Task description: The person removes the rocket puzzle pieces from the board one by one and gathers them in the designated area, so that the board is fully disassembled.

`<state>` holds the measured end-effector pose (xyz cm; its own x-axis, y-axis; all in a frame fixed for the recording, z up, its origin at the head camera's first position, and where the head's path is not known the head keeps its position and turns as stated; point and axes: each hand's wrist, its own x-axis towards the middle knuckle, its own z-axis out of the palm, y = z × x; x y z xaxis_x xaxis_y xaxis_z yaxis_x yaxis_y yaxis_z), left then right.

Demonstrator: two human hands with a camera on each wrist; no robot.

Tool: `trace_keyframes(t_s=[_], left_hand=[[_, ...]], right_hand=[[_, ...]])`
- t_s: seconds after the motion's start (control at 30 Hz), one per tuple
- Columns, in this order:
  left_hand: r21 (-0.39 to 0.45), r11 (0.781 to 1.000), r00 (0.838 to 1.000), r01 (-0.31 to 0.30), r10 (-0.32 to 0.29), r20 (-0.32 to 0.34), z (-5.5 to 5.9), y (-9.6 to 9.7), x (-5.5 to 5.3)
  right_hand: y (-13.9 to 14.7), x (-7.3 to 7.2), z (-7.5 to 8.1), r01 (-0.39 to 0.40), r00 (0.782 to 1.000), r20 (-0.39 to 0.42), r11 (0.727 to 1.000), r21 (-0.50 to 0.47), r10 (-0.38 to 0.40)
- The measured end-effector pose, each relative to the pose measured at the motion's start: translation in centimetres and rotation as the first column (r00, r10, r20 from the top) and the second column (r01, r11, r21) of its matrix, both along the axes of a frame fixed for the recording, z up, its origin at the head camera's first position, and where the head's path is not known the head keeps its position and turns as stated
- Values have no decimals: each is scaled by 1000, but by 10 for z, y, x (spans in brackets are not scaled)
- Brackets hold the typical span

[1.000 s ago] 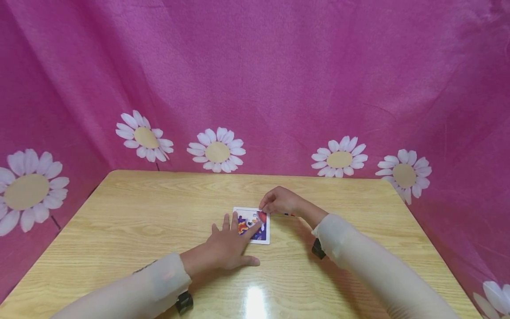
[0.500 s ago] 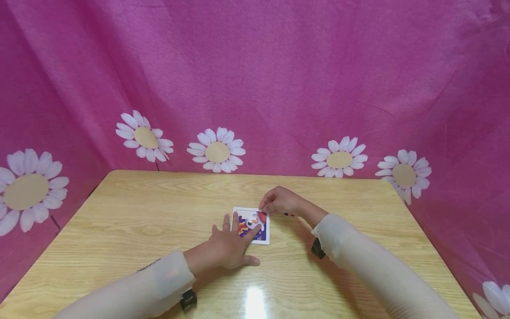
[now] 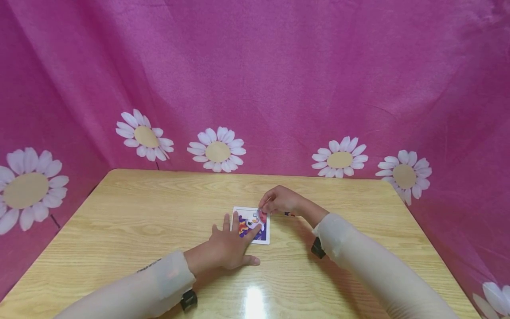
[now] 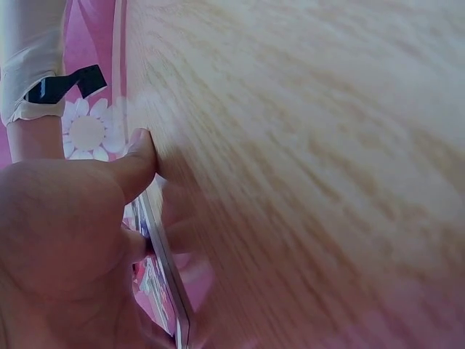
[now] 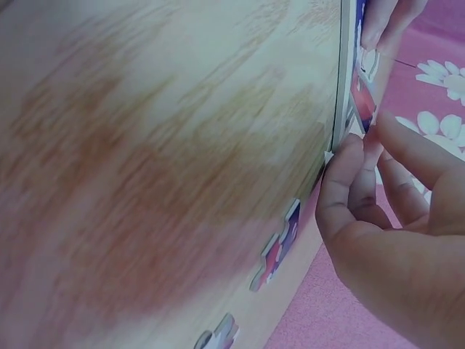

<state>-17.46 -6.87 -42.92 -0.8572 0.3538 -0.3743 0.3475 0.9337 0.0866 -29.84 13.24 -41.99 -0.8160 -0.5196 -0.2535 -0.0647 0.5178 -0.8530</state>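
A small square jigsaw puzzle (image 3: 261, 242) with a white border lies on the table, showing orange, white and purple artwork. My left hand (image 3: 227, 248) rests on it with spread fingers, covering its left and lower parts. In the left wrist view, the thumb of the left hand (image 4: 65, 225) lies outside the board's edge (image 4: 168, 273). At the top right corner, my right hand (image 3: 280, 200) pinches a red puzzle piece (image 3: 262, 216) between thumb and fingertips. The right wrist view shows this piece (image 5: 363, 99) tilted up from the board, partly hidden by the right hand (image 5: 392, 211).
Just right of the board, partly behind the right wrist, lies a loose puzzle piece (image 3: 289, 214). Two loose pieces show in the right wrist view, a red and purple one (image 5: 276, 247) and a greyish one (image 5: 219, 333). A pink flowered curtain (image 3: 255, 88) hangs behind the wooden table (image 3: 159, 199).
The red piece in my right hand has tilted a little and now looks paler with glare. Both hands have stayed almost in place.
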Motion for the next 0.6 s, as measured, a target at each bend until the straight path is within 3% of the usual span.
trace_keyframes(t_s=[0.37,0.6], left_hand=[[4,1000,1000,-2,2,0,2,0,1],[9,1000,1000,4,-4,-7,1,-1,1]], right_hand=[[2,0,-1,-12,1000,1,1000,27,12],[3,1,-1,-27,1000,4,1000,-6,27]])
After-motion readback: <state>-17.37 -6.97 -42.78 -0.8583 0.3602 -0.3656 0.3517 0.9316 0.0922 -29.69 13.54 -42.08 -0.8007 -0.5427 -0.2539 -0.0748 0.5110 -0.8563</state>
